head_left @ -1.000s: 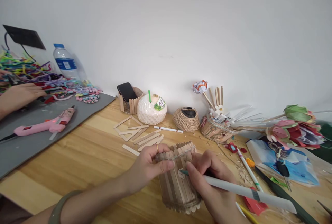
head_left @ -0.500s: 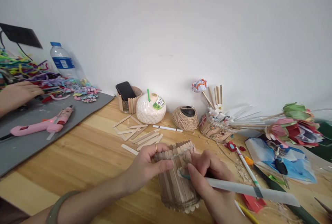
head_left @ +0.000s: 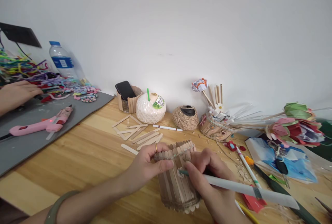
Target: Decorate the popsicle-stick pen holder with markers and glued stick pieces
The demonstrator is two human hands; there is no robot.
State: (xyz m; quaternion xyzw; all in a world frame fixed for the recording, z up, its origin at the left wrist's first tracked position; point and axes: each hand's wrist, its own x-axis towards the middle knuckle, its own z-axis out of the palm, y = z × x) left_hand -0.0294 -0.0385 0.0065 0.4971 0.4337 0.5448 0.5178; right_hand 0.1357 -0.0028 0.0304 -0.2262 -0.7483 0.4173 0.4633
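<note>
A small holder made of wooden craft sticks (head_left: pixel 173 186), with twine round its top and bottom, is tilted in front of me. My left hand (head_left: pixel 153 163) grips its upper rim, thumb outside and fingers at the edge. My right hand (head_left: pixel 211 177) pinches a long white tool (head_left: pixel 238 184) with a teal tip. That tip touches a small pale round piece (head_left: pixel 180 173) on the holder's side. Some of the right fingers are hidden behind the thumb and the holder.
Loose craft sticks (head_left: pixel 146 137), a white coconut (head_left: pixel 150 108) and a twine ball (head_left: pixel 185 117) lie behind. A pink glue gun (head_left: pixel 41 126) and another person's hand (head_left: pixel 19 94) are left; paper flowers (head_left: pixel 294 132) and scissors (head_left: pixel 323 204) right.
The teal tip and my right thumb have shifted slightly, and the pale round piece shows more clearly. My left hand keeps its grip on the holder.
</note>
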